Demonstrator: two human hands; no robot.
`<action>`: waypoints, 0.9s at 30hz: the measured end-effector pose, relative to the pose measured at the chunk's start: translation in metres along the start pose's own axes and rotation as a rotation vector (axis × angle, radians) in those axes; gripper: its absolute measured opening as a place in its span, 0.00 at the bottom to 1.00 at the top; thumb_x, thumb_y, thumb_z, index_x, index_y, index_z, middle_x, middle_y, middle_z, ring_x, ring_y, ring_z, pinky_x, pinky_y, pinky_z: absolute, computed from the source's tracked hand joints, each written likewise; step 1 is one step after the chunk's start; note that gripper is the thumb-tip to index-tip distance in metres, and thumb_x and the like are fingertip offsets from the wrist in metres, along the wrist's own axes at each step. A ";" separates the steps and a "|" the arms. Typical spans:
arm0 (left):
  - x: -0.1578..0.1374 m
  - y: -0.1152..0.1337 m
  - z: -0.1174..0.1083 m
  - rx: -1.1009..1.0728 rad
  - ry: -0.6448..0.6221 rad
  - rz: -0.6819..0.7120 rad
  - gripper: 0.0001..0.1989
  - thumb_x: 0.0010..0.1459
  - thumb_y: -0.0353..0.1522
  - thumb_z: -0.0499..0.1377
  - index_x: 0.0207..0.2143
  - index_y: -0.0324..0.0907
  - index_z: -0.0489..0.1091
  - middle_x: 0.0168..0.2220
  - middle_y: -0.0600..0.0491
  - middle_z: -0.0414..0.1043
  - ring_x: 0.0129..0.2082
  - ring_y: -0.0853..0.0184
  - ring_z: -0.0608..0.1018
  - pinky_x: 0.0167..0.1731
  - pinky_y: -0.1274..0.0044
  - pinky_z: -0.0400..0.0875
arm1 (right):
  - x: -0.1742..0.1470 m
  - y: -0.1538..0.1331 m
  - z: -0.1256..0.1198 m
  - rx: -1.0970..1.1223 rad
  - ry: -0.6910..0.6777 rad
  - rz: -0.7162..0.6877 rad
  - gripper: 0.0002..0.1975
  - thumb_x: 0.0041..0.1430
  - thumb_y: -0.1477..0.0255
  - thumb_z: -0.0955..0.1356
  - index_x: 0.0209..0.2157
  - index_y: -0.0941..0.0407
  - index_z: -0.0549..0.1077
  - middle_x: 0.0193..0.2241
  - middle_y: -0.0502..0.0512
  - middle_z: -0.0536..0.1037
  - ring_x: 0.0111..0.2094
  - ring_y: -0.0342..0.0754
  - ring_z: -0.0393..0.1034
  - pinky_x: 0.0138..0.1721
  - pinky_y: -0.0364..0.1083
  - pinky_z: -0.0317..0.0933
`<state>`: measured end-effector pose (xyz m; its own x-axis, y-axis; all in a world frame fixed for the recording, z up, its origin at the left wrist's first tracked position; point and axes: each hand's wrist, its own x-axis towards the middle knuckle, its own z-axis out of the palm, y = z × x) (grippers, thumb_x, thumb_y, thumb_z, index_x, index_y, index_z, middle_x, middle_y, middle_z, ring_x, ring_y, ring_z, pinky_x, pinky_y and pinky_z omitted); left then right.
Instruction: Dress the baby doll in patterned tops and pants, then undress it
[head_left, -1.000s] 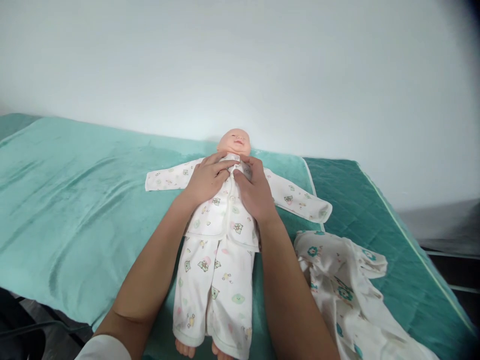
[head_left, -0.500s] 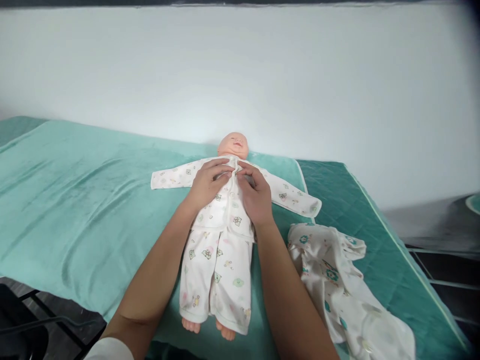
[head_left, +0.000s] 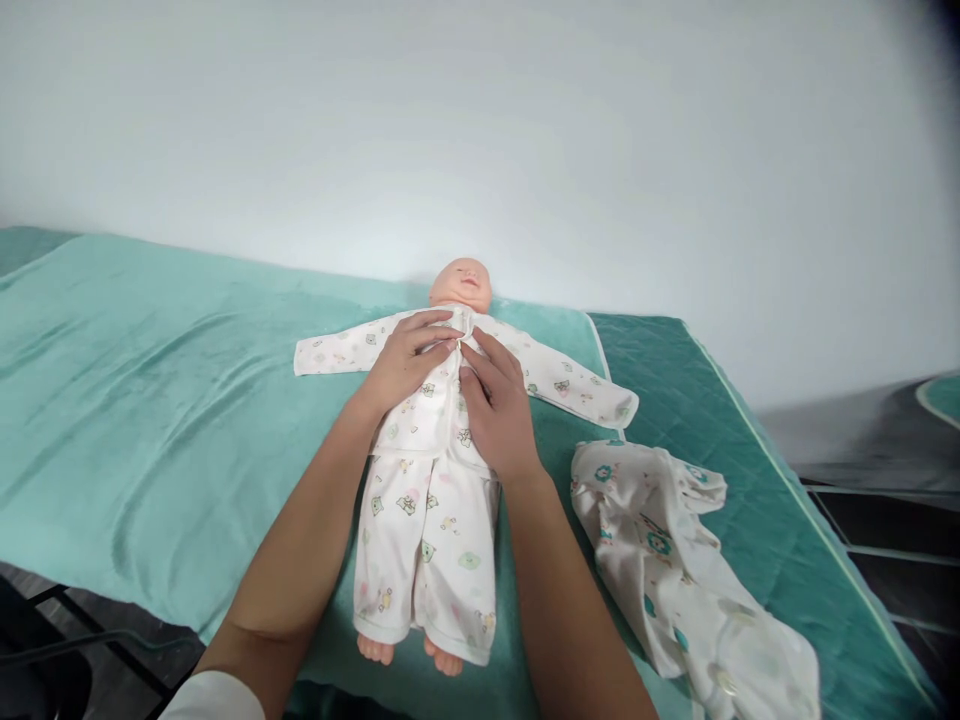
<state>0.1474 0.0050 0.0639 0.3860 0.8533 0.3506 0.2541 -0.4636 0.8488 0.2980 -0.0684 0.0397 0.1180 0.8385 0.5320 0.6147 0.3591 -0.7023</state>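
A baby doll (head_left: 459,284) lies on its back, dressed in a white printed long-sleeved shirt (head_left: 424,425) and matching trousers (head_left: 424,550), its toes showing at the hems. Both of my hands are at the shirt's front opening, on the upper chest. My left hand (head_left: 409,360) grips the edge of the opening from the left with its fingertips. From the right, my right hand (head_left: 499,400) pinches the same edge, thumb below and fingers above. The exact spot between my fingertips is small and partly hidden.
A second white printed baby garment (head_left: 667,550) lies crumpled at the right. A light green blanket (head_left: 187,420) covers much of the bed, over a darker green quilted cover (head_left: 757,500). A white wall (head_left: 480,130) stands behind. Black metal bars show below the bed at lower left.
My right hand has shifted slightly left and its fingers have closed in on the opening. The left hand stays at the shirt. The whole view has shifted a little.
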 end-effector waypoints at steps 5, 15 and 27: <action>-0.001 0.004 0.000 -0.020 0.002 -0.031 0.11 0.64 0.37 0.59 0.44 0.50 0.79 0.61 0.53 0.69 0.65 0.61 0.65 0.63 0.68 0.64 | -0.004 0.001 0.001 0.007 0.091 -0.040 0.18 0.69 0.68 0.62 0.58 0.47 0.73 0.62 0.55 0.70 0.64 0.53 0.62 0.65 0.61 0.58; 0.002 0.006 0.000 0.032 0.002 -0.013 0.12 0.65 0.37 0.56 0.44 0.49 0.79 0.60 0.52 0.70 0.64 0.61 0.66 0.66 0.67 0.59 | 0.000 -0.010 -0.003 -0.177 -0.022 -0.076 0.21 0.72 0.69 0.58 0.60 0.49 0.71 0.63 0.55 0.69 0.66 0.55 0.58 0.66 0.62 0.55; 0.001 0.008 -0.001 0.108 -0.008 0.008 0.13 0.66 0.36 0.55 0.46 0.50 0.78 0.61 0.53 0.69 0.65 0.62 0.66 0.67 0.68 0.57 | 0.001 -0.004 -0.001 0.055 0.024 0.075 0.18 0.69 0.66 0.62 0.56 0.45 0.75 0.62 0.52 0.70 0.65 0.55 0.59 0.67 0.63 0.52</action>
<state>0.1490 0.0021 0.0712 0.3955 0.8478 0.3533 0.3452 -0.4937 0.7982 0.2963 -0.0692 0.0430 0.1811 0.8543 0.4873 0.5593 0.3181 -0.7655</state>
